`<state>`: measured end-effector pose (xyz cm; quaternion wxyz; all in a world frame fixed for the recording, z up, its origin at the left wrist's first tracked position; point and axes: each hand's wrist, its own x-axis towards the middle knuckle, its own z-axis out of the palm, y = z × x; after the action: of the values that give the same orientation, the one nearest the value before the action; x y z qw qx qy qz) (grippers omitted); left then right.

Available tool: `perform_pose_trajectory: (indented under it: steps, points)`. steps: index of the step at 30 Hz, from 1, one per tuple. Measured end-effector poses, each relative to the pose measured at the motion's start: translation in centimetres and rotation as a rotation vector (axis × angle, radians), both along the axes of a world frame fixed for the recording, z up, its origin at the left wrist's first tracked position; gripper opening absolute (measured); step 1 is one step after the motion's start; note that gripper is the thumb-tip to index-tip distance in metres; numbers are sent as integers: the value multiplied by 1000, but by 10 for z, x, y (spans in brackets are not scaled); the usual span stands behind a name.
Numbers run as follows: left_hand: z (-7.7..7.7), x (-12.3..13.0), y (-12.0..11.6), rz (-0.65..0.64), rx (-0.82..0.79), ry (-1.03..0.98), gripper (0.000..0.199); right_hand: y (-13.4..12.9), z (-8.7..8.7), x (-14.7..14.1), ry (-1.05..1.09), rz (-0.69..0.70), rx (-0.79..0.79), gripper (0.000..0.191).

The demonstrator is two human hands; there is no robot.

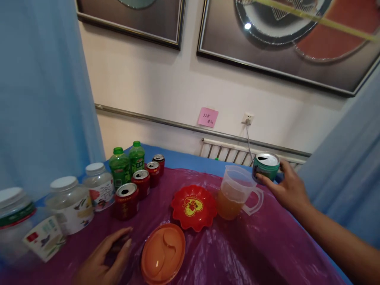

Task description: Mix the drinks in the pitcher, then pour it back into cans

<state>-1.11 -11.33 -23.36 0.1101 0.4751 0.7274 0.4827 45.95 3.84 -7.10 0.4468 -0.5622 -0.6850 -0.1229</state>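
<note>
My right hand (289,184) grips a green can (266,168) with an opened silver top, at the table's right side, just beyond a clear pitcher (233,194) of amber liquid. Low on the left, my left hand (108,257) has its fingers curved and apart, holding nothing. An orange divided dish (163,253) lies to the right of that hand. Between dish and pitcher sits a red scalloped plate (194,208) with a yellow design. Opened red cans, the nearest one (127,201) largest in view, form a row beyond my left hand.
White-lidded clear jars (71,204) stand at the left, with two green bottles (119,168) behind them. Purple plastic sheeting (216,257) covers the table. Blue curtains (44,91) hang at both sides. A radiator (222,152) and a plugged socket (247,118) are at the wall.
</note>
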Motion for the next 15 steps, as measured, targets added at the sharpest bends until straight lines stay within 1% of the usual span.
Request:
perform_pose_trajectory:
  steps: [1,3,5,6,8,9,11,12,13,15]
  points:
    - [8,4,-4,-5,-4,-7,44,-15,-10,-10,94,81,-61,64]
    - [19,16,-13,-63,-3,-32,45,-48,-38,-39,219,291,-213,61]
    - [25,32,-21,-185,-14,-74,47,-81,-73,-75,313,432,-319,59]
    - [27,41,-26,-255,-22,-100,50,-95,-90,-94,346,504,-358,62]
    - [28,61,-33,-395,-23,-156,64,-117,-119,-130,430,591,-417,70]
    - [27,71,-35,-460,-15,-182,73,-124,-130,-145,447,643,-452,74]
    - [23,87,-39,-563,1,-221,90,-131,-145,-169,463,738,-482,78]
    - [21,92,-40,-590,4,-233,94,-131,-150,-177,450,778,-485,79]
    - [19,96,-40,-595,2,-234,95,-131,-153,-184,430,810,-475,78]
    - [17,98,-40,-559,0,-196,89,-130,-160,-194,375,850,-440,74]
